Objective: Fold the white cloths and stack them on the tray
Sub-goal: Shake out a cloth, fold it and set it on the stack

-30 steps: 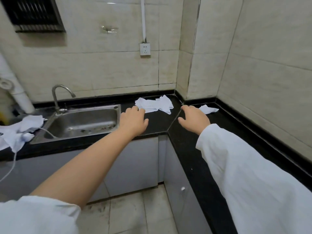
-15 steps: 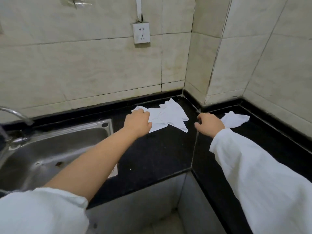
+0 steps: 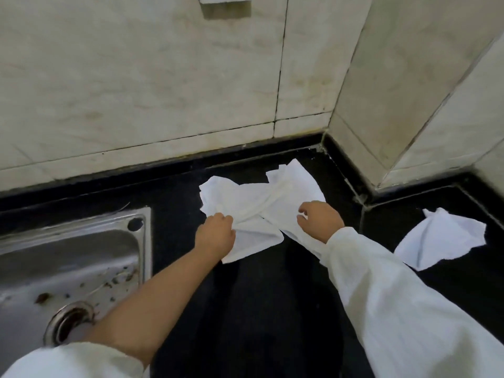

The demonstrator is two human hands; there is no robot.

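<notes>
A crumpled heap of white cloths (image 3: 259, 205) is seen on the black table (image 3: 259, 309), close to the tiled wall (image 3: 136, 91) and just right of the steel sink (image 3: 68, 263). The left hand (image 3: 216, 236) is closed on the near-left part of the heap, with fabric bunched in its grip. The right hand (image 3: 320, 218) is curled onto the right part of the same heap, its fingertips (image 3: 301, 214) pressed into the cloth; whether fabric is actually pinched there cannot be told. A single cloth (image 3: 441, 238) is left lying flat farther right on the table, well apart from both hands. No tray is visible. The cloths are judged to be thin, light and limp: no shape will be held once lifted, and layers are likely to cling and drag each other along. The heap would best be separated first, with one piece taken by an edge or two adjacent corners rather than by its middle, so that it can be spread flat. Little force is called for, and slipping is unlikely on the matte table.
</notes>
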